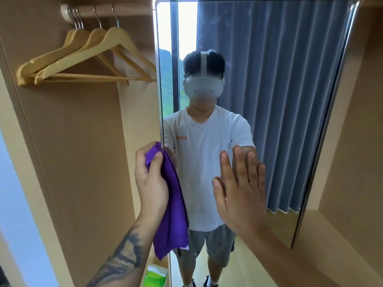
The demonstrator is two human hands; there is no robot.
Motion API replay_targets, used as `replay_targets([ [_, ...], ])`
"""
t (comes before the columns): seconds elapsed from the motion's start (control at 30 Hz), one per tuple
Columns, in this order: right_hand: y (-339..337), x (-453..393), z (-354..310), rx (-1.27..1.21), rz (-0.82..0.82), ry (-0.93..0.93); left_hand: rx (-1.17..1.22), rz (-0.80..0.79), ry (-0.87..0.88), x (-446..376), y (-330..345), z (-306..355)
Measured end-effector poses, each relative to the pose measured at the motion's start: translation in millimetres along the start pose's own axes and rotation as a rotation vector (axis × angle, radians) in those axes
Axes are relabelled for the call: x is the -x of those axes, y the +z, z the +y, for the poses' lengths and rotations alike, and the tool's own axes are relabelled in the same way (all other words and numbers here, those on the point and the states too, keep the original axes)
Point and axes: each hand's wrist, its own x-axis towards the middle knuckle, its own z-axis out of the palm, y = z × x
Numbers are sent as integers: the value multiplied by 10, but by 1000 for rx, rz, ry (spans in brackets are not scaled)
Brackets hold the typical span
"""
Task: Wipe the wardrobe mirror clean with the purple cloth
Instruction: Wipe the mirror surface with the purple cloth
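Left forearm (pixel 122 253): bare, dark tattoo work running from just below the wrist toward the elbow, shaded black-grey patterns. Left hand (pixel 150 183): no rings or bands visible. Right hand (pixel 241 189): thin ring (pixel 253 182) on one finger, forearm bare, no tattoo seen. Reflection: white headset (pixel 203 88) with top strap over dark hair, white short-sleeved T-shirt (pixel 207 162) with small orange chest print, grey shorts (pixel 215 243), dark shoes with white socks.

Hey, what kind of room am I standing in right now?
Probably a bedroom or hotel room, at an open wardrobe. Empty wooden hangers hang on a rail, a tall mirror stands beside them, and it reflects grey curtains and a window with greenery outside.
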Motion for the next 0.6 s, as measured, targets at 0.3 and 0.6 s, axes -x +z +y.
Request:
replay_targets([
  [0.3, 34, 13, -33, -23, 14, 19, -53, 42, -170, 465, -237, -446],
  [0.6, 67, 9, -23, -18, 38, 9, 87, 9, -74, 27, 31, -51],
])
